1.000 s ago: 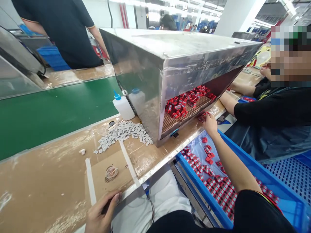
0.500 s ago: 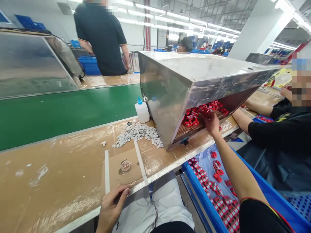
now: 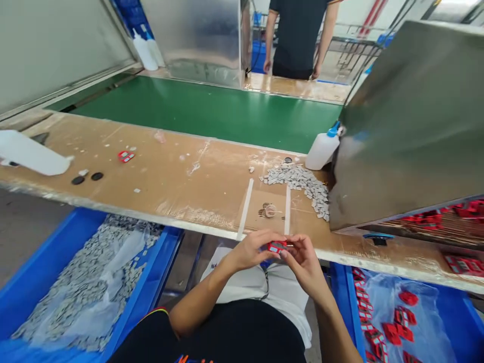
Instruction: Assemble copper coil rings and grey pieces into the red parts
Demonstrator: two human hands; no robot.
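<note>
Just in front of the bench edge, my left hand (image 3: 250, 250) grips a small red plastic part (image 3: 277, 246) with a grey face. The fingers of my right hand (image 3: 307, 263) are closed at its right end, thumb against the near side. Beyond the hands, a small round dish (image 3: 269, 210) with a thin stick in it stands on cardboard between two white tape strips. To its right and behind lies a heap of small grey rectangular pieces (image 3: 302, 180).
A metal hood (image 3: 404, 131) with red parts under it stands on the right, beside a white bottle (image 3: 321, 151). Blue bins hold grey pieces (image 3: 94, 267) at left and red parts (image 3: 404, 317) at right. A green belt (image 3: 212, 113) runs behind; a person stands beyond.
The view has swung left. My right hand has come out from under the metal hood to my left hand. Both hands now hold a red plastic part, and my left hand has left the bench edge.
</note>
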